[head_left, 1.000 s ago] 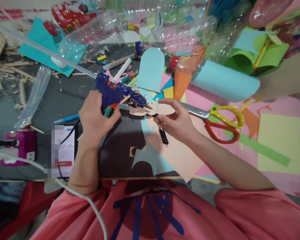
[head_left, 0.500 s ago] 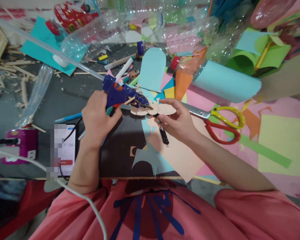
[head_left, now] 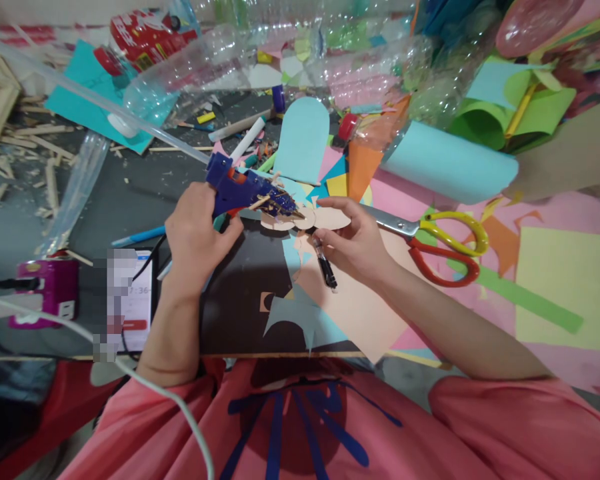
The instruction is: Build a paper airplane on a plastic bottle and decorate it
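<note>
My left hand point(head_left: 197, 230) is closed round the handle of a blue glue gun point(head_left: 237, 190), with a long clear glue stick point(head_left: 155, 127) rising from its back. Wood splinters cling to the gun's front, and its nozzle points at a peach paper cutout point(head_left: 307, 218) with rounded lobes. That cutout is pinched at its right side between the thumb and fingers of my right hand point(head_left: 353, 233). Just below the right fingers lies a black pen point(head_left: 326, 265). Behind the right hand rest scissors point(head_left: 425, 233) with one yellow and one red handle loop.
Clear plastic bottles point(head_left: 200, 63) crowd the back. A light blue rounded paper piece point(head_left: 304, 137) and a blue paper roll point(head_left: 450, 160) lie beyond my hands. At left are a phone point(head_left: 135, 300), a purple power adapter point(head_left: 47, 293) with cables, and wood scraps point(head_left: 50, 180). Coloured paper covers the right.
Both hands, the glue gun and the cutout hold almost the same position. Only the whole view has shifted slightly.
</note>
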`<state>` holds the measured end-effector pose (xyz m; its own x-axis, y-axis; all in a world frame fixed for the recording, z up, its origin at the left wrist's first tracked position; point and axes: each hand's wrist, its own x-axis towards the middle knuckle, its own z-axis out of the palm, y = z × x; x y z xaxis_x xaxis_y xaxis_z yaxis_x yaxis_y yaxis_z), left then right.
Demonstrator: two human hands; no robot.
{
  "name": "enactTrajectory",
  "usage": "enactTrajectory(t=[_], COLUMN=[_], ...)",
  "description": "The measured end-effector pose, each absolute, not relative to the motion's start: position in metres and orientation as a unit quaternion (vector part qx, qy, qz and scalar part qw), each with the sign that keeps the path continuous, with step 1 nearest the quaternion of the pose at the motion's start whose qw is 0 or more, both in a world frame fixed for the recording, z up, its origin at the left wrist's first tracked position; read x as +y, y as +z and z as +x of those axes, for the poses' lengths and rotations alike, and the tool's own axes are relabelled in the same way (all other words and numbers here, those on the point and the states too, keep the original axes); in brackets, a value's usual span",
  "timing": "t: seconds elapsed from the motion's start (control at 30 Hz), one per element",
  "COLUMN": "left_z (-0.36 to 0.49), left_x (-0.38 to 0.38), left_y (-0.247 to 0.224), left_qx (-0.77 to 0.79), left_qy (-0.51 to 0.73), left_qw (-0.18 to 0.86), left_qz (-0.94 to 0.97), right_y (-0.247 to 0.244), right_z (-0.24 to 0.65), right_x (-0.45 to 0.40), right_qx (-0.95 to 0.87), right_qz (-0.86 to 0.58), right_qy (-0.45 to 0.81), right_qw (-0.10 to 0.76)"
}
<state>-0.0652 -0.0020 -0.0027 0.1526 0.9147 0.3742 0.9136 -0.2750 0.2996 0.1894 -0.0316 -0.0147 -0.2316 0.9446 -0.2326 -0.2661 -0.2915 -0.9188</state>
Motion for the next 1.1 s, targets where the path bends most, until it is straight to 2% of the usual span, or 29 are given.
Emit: enactTrajectory(t=[0.83, 1.1], left_z=[-0.061, -0.072], left_x=[-0.002, -0.002], left_y=[0.003, 0.000], left_qx=[0.629, 0.600], left_qy=[0.239, 0.297], left_qw=[0.020, -0.085], left_qz=[0.739, 0.738], right_y=[-0.012, -0.014], right_z=[0.189, 0.189], right_x=[-0.032, -0.032], right_qx=[-0.391, -0.393], right_qz=[-0.428, -0.448], right_qy=[0.677, 0.665], right_qw=[0.453, 0.450])
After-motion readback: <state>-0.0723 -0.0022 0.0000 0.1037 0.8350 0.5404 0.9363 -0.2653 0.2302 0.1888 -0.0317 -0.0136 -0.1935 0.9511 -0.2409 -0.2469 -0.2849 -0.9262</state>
